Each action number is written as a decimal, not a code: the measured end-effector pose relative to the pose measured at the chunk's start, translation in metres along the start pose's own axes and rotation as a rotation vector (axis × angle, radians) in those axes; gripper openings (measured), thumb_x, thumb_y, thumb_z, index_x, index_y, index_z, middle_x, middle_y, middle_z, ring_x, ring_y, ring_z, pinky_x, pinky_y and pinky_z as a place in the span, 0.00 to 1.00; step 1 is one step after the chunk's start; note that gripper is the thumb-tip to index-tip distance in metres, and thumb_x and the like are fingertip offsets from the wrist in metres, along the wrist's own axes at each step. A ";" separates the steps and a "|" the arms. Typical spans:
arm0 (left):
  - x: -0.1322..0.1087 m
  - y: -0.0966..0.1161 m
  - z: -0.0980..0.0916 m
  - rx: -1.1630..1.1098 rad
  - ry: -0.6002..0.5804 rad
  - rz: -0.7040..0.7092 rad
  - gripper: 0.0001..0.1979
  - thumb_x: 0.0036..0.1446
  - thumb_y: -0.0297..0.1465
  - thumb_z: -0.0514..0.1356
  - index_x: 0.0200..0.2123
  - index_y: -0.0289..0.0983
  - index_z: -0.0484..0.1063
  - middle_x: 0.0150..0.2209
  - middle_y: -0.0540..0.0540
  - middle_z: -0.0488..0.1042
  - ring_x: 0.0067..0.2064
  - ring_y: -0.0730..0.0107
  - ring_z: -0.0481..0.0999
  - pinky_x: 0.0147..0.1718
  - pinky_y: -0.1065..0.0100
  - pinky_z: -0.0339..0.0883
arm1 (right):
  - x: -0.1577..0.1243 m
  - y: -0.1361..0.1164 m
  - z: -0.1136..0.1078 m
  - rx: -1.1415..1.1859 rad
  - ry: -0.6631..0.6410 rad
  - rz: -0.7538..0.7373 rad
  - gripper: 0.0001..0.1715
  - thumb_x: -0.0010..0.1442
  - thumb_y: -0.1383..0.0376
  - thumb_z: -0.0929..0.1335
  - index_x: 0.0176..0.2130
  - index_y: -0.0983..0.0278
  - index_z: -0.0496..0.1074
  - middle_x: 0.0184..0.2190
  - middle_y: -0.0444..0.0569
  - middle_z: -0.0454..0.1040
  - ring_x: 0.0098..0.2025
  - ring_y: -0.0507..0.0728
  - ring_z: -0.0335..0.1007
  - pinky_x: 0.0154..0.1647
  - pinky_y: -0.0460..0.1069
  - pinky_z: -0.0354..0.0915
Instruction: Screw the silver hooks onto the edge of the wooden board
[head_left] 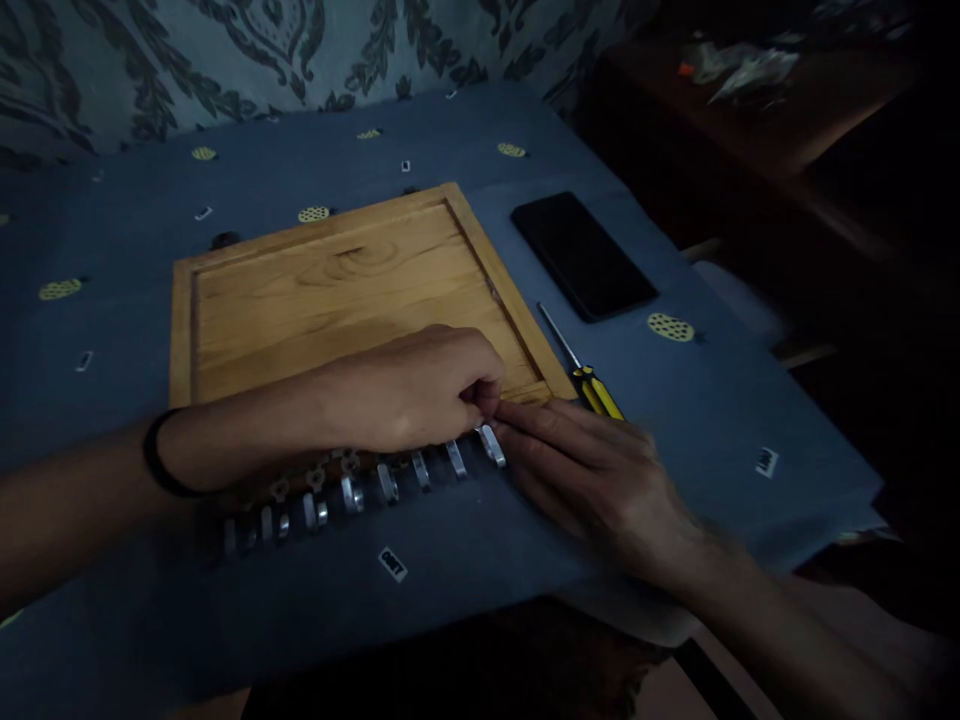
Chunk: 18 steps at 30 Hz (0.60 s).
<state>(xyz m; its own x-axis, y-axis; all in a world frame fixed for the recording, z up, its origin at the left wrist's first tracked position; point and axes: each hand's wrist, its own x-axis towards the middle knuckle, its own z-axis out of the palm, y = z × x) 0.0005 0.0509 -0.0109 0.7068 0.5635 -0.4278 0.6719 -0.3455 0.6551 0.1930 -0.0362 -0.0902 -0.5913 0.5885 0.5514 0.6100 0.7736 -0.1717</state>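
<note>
A framed wooden board (337, 280) lies on the blue tablecloth, with a row of metal hooks (387, 483) along its near edge. My left hand (420, 385) reaches across the board to its near right corner, fingers closed in a pinch. What they pinch is hidden. From the right, my right hand (592, 470) comes to the same corner, fingers pressed together and their tips close against those of my left hand. Just below the fingertips sits the rightmost hook (492, 446). Whatever is between my right fingers is too small and dark to make out.
A screwdriver (581, 370) with a yellow and black handle lies beside the board's right edge, partly behind my right hand. Farther right is a black phone (583, 255). Patterned fabric (262, 50) rises behind the table. A dark brown surface (757, 110) holds crumpled plastic at the far right.
</note>
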 end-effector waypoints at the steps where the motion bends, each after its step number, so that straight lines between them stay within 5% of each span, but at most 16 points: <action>1: 0.000 0.000 0.000 0.002 0.000 -0.006 0.09 0.53 0.18 0.59 0.25 0.35 0.72 0.24 0.53 0.73 0.26 0.75 0.69 0.27 0.71 0.56 | 0.000 0.000 0.000 0.002 -0.002 0.001 0.11 0.64 0.75 0.69 0.47 0.69 0.74 0.45 0.55 0.83 0.39 0.57 0.78 0.34 0.51 0.74; 18: -0.003 -0.003 0.004 -0.012 0.048 0.006 0.08 0.53 0.19 0.59 0.25 0.35 0.72 0.23 0.53 0.72 0.26 0.75 0.69 0.26 0.71 0.56 | 0.003 0.000 -0.001 0.014 -0.001 0.001 0.11 0.63 0.74 0.69 0.47 0.68 0.76 0.45 0.55 0.83 0.40 0.58 0.79 0.37 0.51 0.76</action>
<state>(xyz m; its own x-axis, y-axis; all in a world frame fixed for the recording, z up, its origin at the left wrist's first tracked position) -0.0031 0.0474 -0.0142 0.6994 0.5968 -0.3934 0.6645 -0.3401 0.6655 0.1916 -0.0351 -0.0873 -0.5907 0.5898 0.5506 0.6033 0.7760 -0.1840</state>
